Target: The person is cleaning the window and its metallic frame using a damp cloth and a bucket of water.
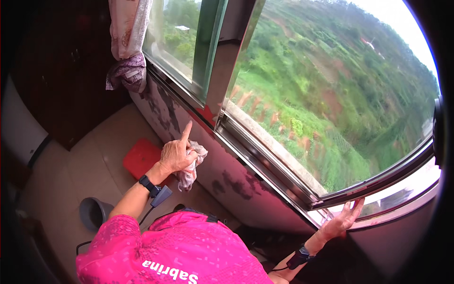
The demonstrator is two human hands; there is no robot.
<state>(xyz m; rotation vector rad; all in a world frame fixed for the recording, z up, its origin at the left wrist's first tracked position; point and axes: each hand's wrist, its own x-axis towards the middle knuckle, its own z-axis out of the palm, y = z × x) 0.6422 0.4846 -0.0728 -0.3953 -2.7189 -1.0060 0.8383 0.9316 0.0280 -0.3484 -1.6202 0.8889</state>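
My left hand (176,155) grips a crumpled, pale, reddish-marked cloth (193,161), its index finger pointing out towards the window. The cloth hangs in front of the wall below the sill. My right hand (340,220) reaches to the right-hand end of the window, fingers extended against the edge of the sliding sash frame (372,190); nothing is held in it. Between the two hands runs the metal window track (266,167). Beyond the opening is a green hillside.
A red plastic stool (142,158) stands on the tiled floor (87,165) by the wall. Nearer me is a grey bucket (93,214). A tied curtain (128,39) hangs at the window's left. The wall (227,188) has dark, peeling patches. Dark wooden furniture (60,71) stands far left.
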